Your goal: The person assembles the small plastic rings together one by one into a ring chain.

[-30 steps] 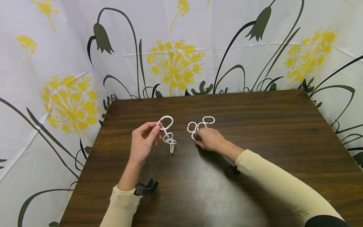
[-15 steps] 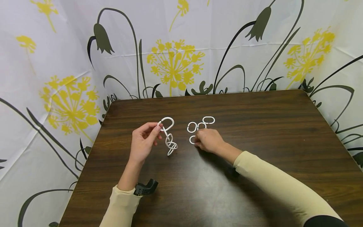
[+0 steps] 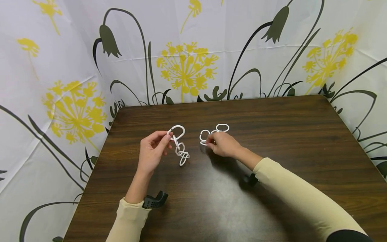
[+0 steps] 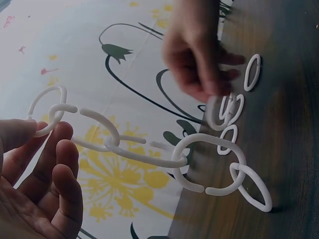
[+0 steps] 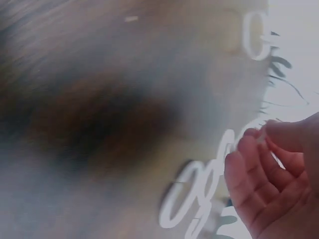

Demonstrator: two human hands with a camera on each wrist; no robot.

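Note:
My left hand pinches the top of a short chain of white plastic links between thumb and fingers. The chain hangs over the table, its links hooked through one another; in the left wrist view small gaps show in several of them. My right hand pinches a single white link above the table, just right of the chain. Part of this link is hidden by the fingers. Loose white links lie behind the right hand: one oval link, another farther back, and one mostly covered by the hand.
The dark wood-grain table reaches back to a white curtain printed with flowers. A black wrist camera sits on the left forearm.
My right hand has picked up the nearest loose link and raised it slightly away from me. The chain under my left hand has swung and turned; that hand stays nearly still.

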